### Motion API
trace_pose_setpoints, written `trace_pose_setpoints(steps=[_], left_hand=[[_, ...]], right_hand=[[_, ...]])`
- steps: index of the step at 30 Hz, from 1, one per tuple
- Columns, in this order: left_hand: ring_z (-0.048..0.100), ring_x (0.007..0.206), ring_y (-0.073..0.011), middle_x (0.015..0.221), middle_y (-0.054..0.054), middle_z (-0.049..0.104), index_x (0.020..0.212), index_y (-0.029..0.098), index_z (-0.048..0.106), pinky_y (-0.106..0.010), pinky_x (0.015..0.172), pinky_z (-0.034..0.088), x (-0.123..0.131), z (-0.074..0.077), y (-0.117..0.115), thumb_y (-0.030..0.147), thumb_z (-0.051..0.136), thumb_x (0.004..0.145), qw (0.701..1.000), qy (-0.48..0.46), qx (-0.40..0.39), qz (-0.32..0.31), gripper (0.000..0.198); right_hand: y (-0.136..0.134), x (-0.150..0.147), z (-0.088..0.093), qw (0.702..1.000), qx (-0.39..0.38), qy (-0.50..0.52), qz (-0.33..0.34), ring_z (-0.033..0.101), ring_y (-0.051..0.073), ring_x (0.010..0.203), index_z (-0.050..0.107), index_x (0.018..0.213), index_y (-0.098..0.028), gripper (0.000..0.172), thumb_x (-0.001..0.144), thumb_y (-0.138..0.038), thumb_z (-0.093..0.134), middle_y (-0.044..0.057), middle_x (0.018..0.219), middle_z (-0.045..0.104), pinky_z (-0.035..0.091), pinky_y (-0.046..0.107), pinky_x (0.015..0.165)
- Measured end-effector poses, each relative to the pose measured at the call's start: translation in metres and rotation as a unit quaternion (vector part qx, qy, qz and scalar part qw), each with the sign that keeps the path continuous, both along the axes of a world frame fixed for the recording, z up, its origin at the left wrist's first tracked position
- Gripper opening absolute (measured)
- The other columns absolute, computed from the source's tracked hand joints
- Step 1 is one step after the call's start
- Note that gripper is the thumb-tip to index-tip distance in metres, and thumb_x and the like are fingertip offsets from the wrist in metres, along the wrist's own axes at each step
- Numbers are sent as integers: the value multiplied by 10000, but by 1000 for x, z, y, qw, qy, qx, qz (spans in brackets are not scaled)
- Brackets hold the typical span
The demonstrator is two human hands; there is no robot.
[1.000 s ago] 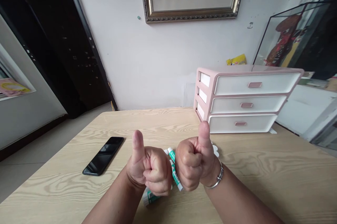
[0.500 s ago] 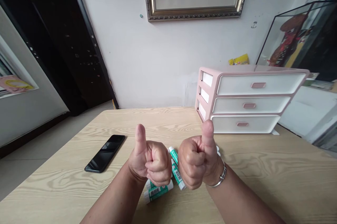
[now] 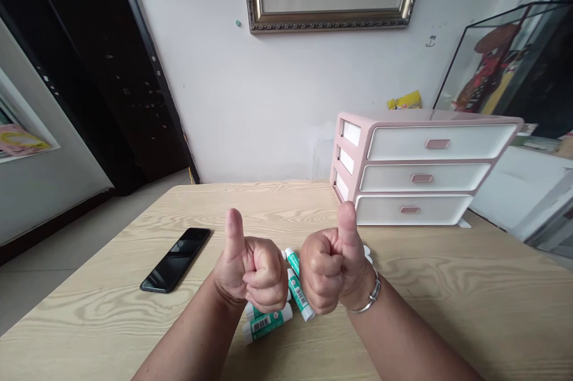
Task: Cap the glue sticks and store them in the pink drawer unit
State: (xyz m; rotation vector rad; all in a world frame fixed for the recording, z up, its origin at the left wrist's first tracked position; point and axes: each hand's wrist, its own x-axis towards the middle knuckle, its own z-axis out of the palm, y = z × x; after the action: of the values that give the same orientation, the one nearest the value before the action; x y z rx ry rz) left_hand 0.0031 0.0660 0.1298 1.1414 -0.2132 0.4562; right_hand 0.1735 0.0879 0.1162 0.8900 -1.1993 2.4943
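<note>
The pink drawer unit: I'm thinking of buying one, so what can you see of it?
The pink drawer unit has three shut white drawers with small pink handles in a plastic-looking pink frame; white shows through openings in its side. It stands upright toward the far edge of the wooden table. The right thumb rises in front of its lower corner.

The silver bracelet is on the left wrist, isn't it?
No, the silver bracelet is on the wrist of the right hand, not the left one. The head view shows it.
</note>
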Motion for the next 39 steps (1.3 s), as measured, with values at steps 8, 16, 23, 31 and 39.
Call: trace_pose_setpoints(steps=[8, 16, 23, 31, 39], left_hand=[[148, 271, -69, 326, 43, 189, 432, 248, 229, -238, 283, 100, -1, 0, 0, 967, -49, 600, 1000, -7, 7, 12, 789], [158, 274, -68, 326, 38, 197, 427, 239, 231, -230, 284, 116, -2, -4, 2, 964, -51, 601, 1000, -7, -4, 26, 797], [175, 274, -69, 326, 40, 207, 427, 242, 253, -221, 272, 116, -5, -7, 7, 973, -9, 616, 999, -2, -21, 39, 800], [179, 284, -68, 326, 31, 213, 408, 234, 246, -215, 276, 119, -4, -6, 8, 982, -24, 589, 999, 20, -22, 45, 816], [174, 278, -71, 329, 34, 222, 428, 246, 264, -233, 276, 112, -6, -9, 10, 991, 5, 590, 999, 22, -10, 47, 805]], right_hand=[[-2, 0, 1, 1000, -2, -11, -14, 170, 49, 394, 254, 553, -240, 781, 644, -980, 20, -80, 451, 216, 171, 188, 356], [0, 3, 0, 999, -10, -26, -35, 155, 51, 379, 251, 532, -240, 799, 605, -988, -21, -81, 419, 206, 165, 192, 344], [6, 4, -1, 997, -7, -57, -51, 158, 48, 365, 254, 513, -238, 805, 580, -1006, 24, -86, 398, 195, 174, 189, 332], [6, 3, -2, 997, 2, -58, -49, 170, 48, 369, 260, 530, -233, 801, 603, -989, 7, -85, 430, 209, 167, 192, 348], [6, 7, -5, 989, -4, -126, -77, 159, 57, 385, 254, 530, -248, 807, 520, -974, -99, -86, 402, 188, 188, 203, 336]])
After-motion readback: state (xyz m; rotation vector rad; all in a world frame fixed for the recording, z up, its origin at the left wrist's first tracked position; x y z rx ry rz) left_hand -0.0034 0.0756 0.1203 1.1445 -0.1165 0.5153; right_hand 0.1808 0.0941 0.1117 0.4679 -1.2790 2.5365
